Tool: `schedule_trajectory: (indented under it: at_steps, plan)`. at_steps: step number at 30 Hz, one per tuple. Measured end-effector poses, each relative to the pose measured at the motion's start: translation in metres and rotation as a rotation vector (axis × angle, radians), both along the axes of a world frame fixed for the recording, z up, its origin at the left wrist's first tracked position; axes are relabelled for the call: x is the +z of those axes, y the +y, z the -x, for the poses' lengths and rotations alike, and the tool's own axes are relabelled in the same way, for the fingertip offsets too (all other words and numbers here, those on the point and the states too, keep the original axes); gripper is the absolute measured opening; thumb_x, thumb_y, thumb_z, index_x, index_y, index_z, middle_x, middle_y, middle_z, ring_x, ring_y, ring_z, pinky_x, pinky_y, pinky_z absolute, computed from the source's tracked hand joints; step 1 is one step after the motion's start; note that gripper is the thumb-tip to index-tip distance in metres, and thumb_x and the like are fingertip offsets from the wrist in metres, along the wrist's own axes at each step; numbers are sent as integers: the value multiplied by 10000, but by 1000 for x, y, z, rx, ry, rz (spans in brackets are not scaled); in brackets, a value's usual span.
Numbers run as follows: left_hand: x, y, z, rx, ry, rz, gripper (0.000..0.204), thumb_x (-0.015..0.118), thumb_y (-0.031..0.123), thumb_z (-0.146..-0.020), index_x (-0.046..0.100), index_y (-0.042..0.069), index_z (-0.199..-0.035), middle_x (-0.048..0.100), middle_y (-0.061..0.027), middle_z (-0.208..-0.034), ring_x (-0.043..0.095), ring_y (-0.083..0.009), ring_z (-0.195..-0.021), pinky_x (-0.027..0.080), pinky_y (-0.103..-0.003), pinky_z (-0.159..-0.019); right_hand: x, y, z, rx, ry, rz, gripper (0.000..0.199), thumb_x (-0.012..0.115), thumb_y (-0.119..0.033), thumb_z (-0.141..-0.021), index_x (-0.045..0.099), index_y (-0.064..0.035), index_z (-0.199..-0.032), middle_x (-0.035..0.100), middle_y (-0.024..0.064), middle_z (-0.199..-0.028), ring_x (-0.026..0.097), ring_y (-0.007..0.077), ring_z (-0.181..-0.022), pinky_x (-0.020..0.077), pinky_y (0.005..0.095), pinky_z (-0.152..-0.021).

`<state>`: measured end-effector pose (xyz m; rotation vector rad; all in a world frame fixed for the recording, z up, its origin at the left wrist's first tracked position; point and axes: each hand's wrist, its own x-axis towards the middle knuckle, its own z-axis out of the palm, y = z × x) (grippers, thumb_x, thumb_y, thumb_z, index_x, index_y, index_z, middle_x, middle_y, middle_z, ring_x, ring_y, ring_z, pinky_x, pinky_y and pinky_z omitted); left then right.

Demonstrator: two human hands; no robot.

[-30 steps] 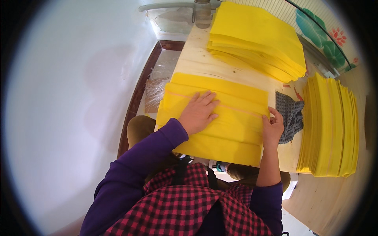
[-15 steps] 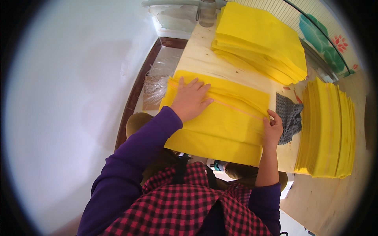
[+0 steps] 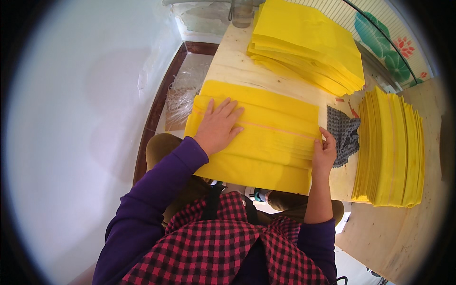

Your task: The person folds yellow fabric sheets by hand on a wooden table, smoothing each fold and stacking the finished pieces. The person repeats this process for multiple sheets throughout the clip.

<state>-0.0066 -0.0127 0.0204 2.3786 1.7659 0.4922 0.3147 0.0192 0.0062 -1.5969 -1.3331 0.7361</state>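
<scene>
A folded yellow fabric-like sheet [image 3: 266,154] lies in front of me, its near edge hanging over my lap. Long pleats run across it, and a thin orange line crosses its middle from left to right. My left hand [image 3: 217,127] rests flat on its left part, fingers spread. At the right edge my right hand [image 3: 325,154] pinches the sheet between thumb and fingers; the fingertips are partly hidden. How many layers lie under my hands I cannot tell.
Behind stands a pile of yellow sheets [image 3: 306,40] on the wooden table [image 3: 228,61]. A grey textured cloth [image 3: 343,135] lies right of my right hand, beside a stack of folded yellow pieces [image 3: 392,149]. A bottle [image 3: 242,13] stands at the far edge; a white wall [image 3: 71,142] rises left.
The raised fold near the orange line now lies flatter. My left hand has slid slightly along the sheet toward me and left. The whole view has shifted a little.
</scene>
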Motion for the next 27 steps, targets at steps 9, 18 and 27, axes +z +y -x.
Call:
schedule_trajectory:
  at_steps: [9, 18, 27]
  plan:
    - [-5, -5, 2, 3, -27, 46, 484, 574, 259, -889, 471, 77, -1326, 403, -141, -1418, 306, -303, -1366, 168, -501, -1131, -10, -10, -7, 30, 303, -86, 346, 526, -126, -948, 517, -13, -1275, 506, 109, -1296, 509, 173, -1158, 410, 289, -969]
    - [-2, -6, 2, -16, -4, 35, 473, 563, 260, -896, 472, 70, -1320, 413, -143, -1403, 317, -303, -1357, 164, -492, -1133, 7, -6, -7, 60, 397, -45, 521, 368, -346, -1017, 371, -5, -1410, 377, 141, -1449, 330, 236, -1358, 236, 353, -1128]
    - [-1, -12, 2, -11, 16, 28, 492, 566, 261, -895, 460, 67, -1335, 400, -152, -1418, 311, -313, -1360, 180, -497, -1128, 7, -13, 7, 212, 2, -6, 580, 402, -359, -1001, 303, 10, -1437, 263, 168, -1519, 230, 268, -1416, 189, 315, -1133]
